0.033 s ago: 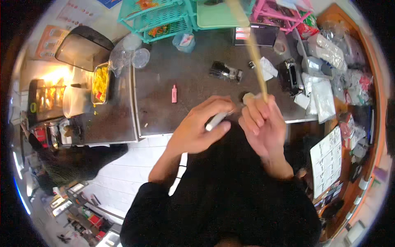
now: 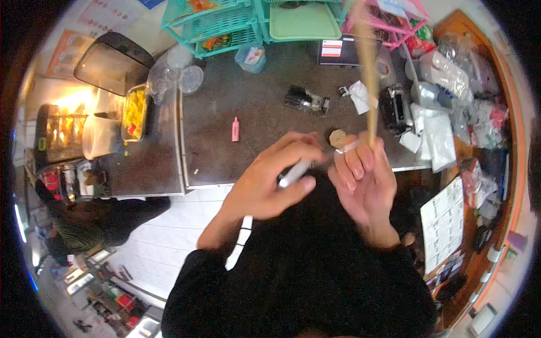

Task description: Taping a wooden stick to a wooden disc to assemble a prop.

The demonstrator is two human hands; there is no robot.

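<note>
My left hand point(image 2: 273, 174) is closed on a short white-and-grey rod-shaped object point(image 2: 294, 173); its far end is smeared by motion. Fingers curled, my right hand point(image 2: 363, 177) grips the lower end of a long pale wooden stick point(image 2: 369, 73), which points up and away and is blurred. A thin whitish strip point(image 2: 347, 147) crosses the right fingers; I cannot tell what it is. Just beyond that hand, a tan, many-sided flat piece point(image 2: 337, 138) lies on the dark table point(image 2: 259, 96). To the left lies a pink highlighter-shaped bottle point(image 2: 235, 129).
Teal racks point(image 2: 222, 28) and a pink rack point(image 2: 403, 28) line the back. A small blue cup point(image 2: 251, 58), a clear packet point(image 2: 307, 100) and a black device point(image 2: 397, 110) stand nearer. Plastic bags point(image 2: 437, 138) crowd the right; a tray of yellow food point(image 2: 135, 115) sits left.
The wooden stick has swung to the right at its upper part. My right hand has shifted slightly right, baring more of the tan piece. My left hand keeps its hold.
</note>
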